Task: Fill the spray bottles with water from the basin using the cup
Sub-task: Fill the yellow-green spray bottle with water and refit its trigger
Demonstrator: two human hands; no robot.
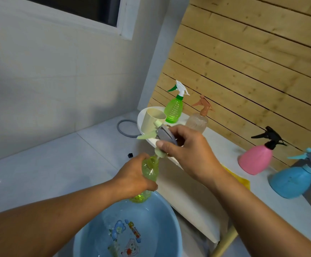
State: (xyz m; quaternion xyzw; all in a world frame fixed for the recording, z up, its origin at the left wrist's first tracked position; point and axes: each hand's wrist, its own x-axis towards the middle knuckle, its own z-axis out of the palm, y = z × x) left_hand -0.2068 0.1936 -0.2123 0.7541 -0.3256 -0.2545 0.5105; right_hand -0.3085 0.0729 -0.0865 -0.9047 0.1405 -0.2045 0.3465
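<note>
Over the basin (151, 210) our left hand (132, 175) gripped the yellow-green bottle (150, 168); our right hand (186, 151) clutched its sprayer head (163, 135) at the neck — best lifted straight, dip tube dripping inside.

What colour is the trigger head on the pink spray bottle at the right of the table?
Black, seen in the head view: the pink spray bottle carries an all-black trigger head.

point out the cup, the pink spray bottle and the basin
cup (152, 121), head view, on its cream side wall
pink spray bottle (254, 159), head view, on its pink body
basin (166, 217), head view, on its blue inner wall
</note>
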